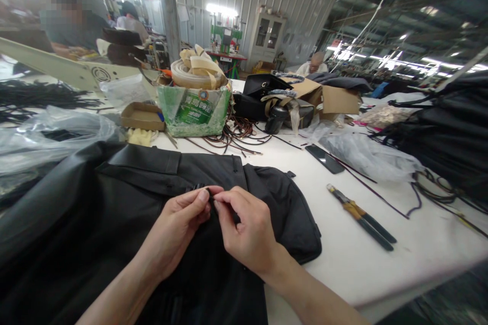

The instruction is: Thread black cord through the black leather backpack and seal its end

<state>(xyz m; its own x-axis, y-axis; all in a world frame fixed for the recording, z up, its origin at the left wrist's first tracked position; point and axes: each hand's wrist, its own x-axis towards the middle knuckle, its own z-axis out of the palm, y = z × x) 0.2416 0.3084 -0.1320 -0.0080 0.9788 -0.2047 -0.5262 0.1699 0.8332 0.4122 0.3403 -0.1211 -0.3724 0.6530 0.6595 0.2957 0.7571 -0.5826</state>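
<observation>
A large black bag point(125, 213) with smooth, leather-like panels lies across the near side of the white table. Above its middle, my left hand point(183, 218) pinches a small black piece point(209, 193) between thumb and fingers. From the other side, my right hand point(247, 223) meets it, thumb and forefinger pressed together at the same piece. Whether that piece is a strap end or a buckle part I cannot make out, as the fingertips hide most of it. Both hands are closed and almost touching.
Pliers point(362, 217) and a black phone point(324, 158) lie at right on the white table point(305, 284). Behind the bag stand a green box point(194, 111) of rolled strapping and a pile of thin cords point(242, 134). Black bags point(453, 132) are stacked far right. Several people sit in the background.
</observation>
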